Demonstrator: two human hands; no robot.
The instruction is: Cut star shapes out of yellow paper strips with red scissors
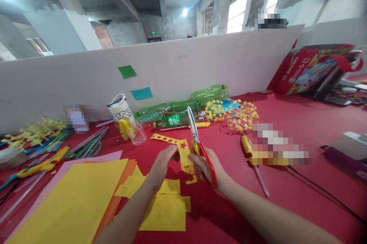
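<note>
My right hand is wrapped round a pair of scissors with red and yellow handles. The blades point up and away from me and look closed. Left of them is a yellow paper strip with star-shaped holes, and its far part bends off to the left. My left hand is closed at the strip's left edge, with its fingertips partly hidden. Right-hand fingers also touch the strip's right edge. Below my hands lie several yellow paper pieces on the red table.
Stacked coloured paper lies at left, near green-handled scissors. Green bottles and a white cup stand along the white partition. Yellow star decorations sit behind a yellow glue gun with a cord at right.
</note>
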